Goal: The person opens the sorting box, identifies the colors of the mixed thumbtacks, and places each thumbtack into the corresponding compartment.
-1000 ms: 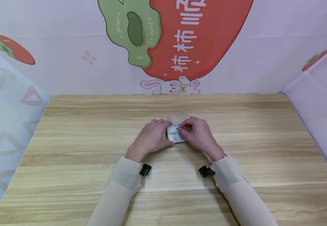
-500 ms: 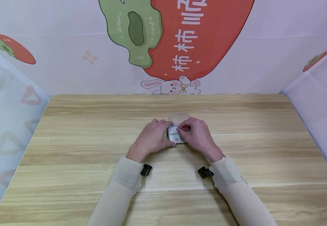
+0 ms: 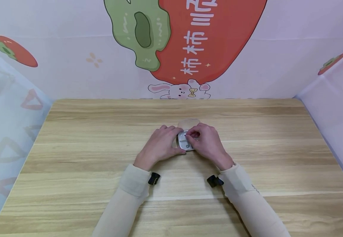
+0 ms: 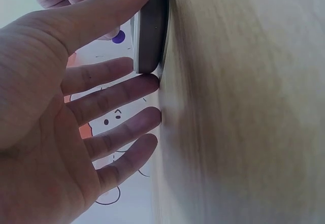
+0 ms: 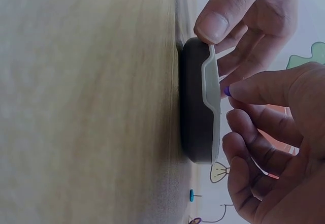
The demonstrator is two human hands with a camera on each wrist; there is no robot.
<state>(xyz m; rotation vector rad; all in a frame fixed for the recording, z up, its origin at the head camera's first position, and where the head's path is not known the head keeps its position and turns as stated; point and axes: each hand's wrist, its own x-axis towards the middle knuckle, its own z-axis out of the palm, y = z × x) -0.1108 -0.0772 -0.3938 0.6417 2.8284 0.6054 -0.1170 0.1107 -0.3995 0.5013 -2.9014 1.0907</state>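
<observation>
Divided box (image 3: 184,141), left hand (image 3: 159,144) gripping it, has seemingly slid rightward since earlier, right hand (image 3: 207,142) pinching a purple piece (image 5: 227,90)

Box (image 3: 183,144) sits on table (image 3: 171,214) between left hand (image 3: 159,141) and right hand (image 3: 208,143)
The lid (image 3: 188,124) lies behind it, before a backdrop (image 3: 70,72); a bead (image 4: 119,36) is just above it, in the right hand's pinch.

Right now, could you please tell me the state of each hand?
Left hand: gripping the box by its edge.
Right hand: pinching a small purple bead.
</observation>
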